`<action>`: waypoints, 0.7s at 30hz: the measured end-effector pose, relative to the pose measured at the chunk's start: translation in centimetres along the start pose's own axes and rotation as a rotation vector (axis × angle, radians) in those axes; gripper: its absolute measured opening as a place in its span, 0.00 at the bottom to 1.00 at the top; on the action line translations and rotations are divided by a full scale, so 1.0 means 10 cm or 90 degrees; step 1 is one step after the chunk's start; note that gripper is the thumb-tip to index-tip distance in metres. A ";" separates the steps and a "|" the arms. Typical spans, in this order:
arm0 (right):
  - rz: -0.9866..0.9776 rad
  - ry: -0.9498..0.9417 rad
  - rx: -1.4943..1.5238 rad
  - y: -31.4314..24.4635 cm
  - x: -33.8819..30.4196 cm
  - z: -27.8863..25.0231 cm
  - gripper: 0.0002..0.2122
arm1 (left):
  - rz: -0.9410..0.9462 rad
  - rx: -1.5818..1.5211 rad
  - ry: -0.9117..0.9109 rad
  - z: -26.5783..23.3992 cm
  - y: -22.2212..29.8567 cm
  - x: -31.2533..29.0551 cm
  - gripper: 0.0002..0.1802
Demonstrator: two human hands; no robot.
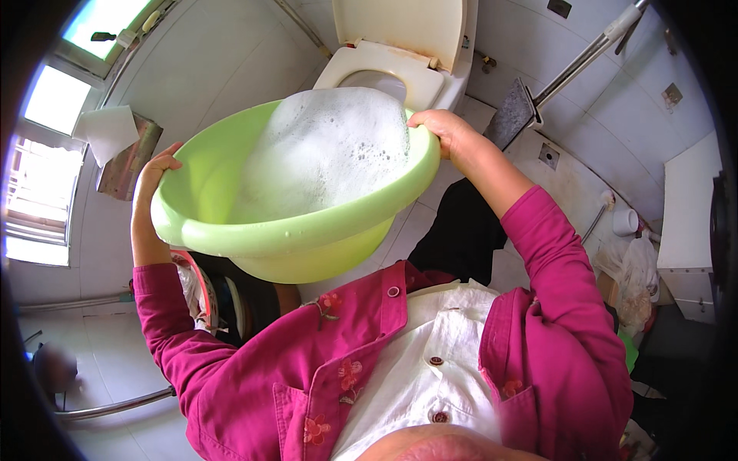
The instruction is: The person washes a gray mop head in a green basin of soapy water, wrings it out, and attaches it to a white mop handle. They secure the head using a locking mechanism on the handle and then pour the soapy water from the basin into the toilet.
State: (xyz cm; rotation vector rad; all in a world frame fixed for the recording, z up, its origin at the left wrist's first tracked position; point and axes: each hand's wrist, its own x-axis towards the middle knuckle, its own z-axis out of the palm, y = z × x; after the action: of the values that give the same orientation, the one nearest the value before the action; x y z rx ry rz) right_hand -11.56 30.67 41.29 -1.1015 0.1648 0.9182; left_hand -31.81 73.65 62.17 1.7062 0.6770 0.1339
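Note:
A large light-green plastic basin [300, 238] is held up in front of me, tilted away toward the toilet. White suds [330, 146] fill its far right part and reach over the far rim. My left hand [159, 167] grips the basin's left rim, thumb on the inside. On the right rim, my right hand [440, 131] is closed with its thumb over the edge. Fingers under the rim are mostly hidden on both sides. Just beyond the basin is a toilet [361, 67] with its lid and seat; the basin and suds hide its lower front.
A flat mop [513, 115] leans at the far right beside a floor drain [549, 156]. A box of paper [129, 157] hangs on the left wall near the window [48, 180]. Plastic bags [632, 265] and a white cabinet [688, 223] stand at the right.

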 end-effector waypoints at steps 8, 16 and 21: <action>-0.001 0.043 -0.043 -0.14 0.06 -0.06 0.20 | -0.030 -0.021 -0.037 0.18 0.11 0.21 0.35; 0.046 0.068 -0.089 -0.33 0.52 -0.38 0.16 | -0.063 -0.076 -0.042 0.40 0.26 0.39 0.36; 0.055 0.068 -0.082 -0.43 0.49 -0.34 0.13 | -0.052 -0.113 -0.032 0.42 0.35 0.53 0.35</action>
State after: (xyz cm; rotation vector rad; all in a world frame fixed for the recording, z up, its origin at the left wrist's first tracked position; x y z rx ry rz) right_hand -4.33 30.01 39.98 -1.2712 0.2457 0.9580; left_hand -24.35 72.34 62.95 1.5052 0.6768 0.0912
